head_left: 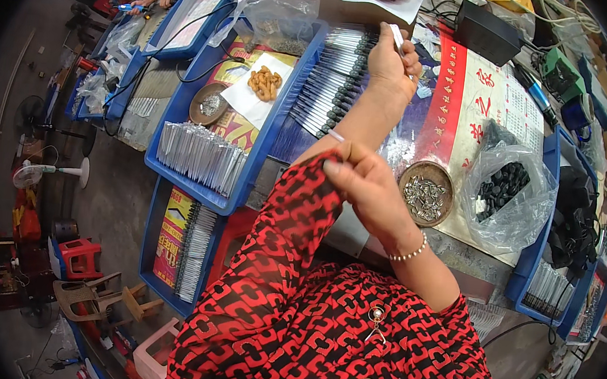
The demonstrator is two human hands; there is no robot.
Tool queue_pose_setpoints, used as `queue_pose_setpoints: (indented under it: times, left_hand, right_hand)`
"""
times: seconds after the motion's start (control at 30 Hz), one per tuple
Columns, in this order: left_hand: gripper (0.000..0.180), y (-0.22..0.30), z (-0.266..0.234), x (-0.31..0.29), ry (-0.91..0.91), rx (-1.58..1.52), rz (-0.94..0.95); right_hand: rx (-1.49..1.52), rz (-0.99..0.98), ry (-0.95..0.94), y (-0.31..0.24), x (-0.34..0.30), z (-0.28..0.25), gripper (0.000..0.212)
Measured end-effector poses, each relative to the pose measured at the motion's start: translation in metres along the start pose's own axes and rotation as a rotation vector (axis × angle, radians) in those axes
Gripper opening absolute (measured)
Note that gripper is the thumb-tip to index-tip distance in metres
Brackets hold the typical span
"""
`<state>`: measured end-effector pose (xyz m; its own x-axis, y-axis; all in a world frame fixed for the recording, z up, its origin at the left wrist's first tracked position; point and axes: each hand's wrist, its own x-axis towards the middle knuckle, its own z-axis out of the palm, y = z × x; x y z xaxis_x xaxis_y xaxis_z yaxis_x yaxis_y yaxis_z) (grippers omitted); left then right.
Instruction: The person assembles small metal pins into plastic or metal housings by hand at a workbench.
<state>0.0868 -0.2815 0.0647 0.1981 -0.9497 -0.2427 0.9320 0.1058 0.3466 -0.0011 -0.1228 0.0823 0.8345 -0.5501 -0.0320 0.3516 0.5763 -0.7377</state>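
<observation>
My left hand [392,68] is clasped on a slim white piece [396,36], long axis tipping up and leftward; black-ended sticks [334,83] lie just left. Nearer my body, my right hand [368,185] pinches the left sleeve [290,210].

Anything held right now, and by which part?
Left hand: a slim white object; part gripped can't be told. Right hand: pinches the left sleeve at its cuff; a thin pale stick juts out there too.
</observation>
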Motion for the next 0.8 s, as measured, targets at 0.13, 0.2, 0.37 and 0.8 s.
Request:
queue_pose_setpoints:
  times: [0.13, 0.2, 0.37, 0.8]
  left_hand:
    - [0.038, 0.013, -0.018, 0.011, 0.02, 0.052, -0.045]
    - [0.039, 0.026, -0.02, 0.017, 0.094, 0.056, -0.035]
    - [0.036, 0.04, 0.003, 0.012, -0.022, 0.056, -0.042]
    - [0.034, 0.008, 0.02, -0.046, -0.161, 0.156, -0.134]
  right_hand:
    - [-0.066, -0.046, 0.183, 0.001, 0.005, -0.011, 0.015]
    - [-0.081, 0.034, 0.242, 0.01, -0.002, -0.037, 0.016]
    - [-0.397, 0.115, -0.028, 0.055, -0.02, -0.041, 0.02]
    - [-1.176, -0.115, -0.214, -0.017, -0.027, -0.018, 0.016]
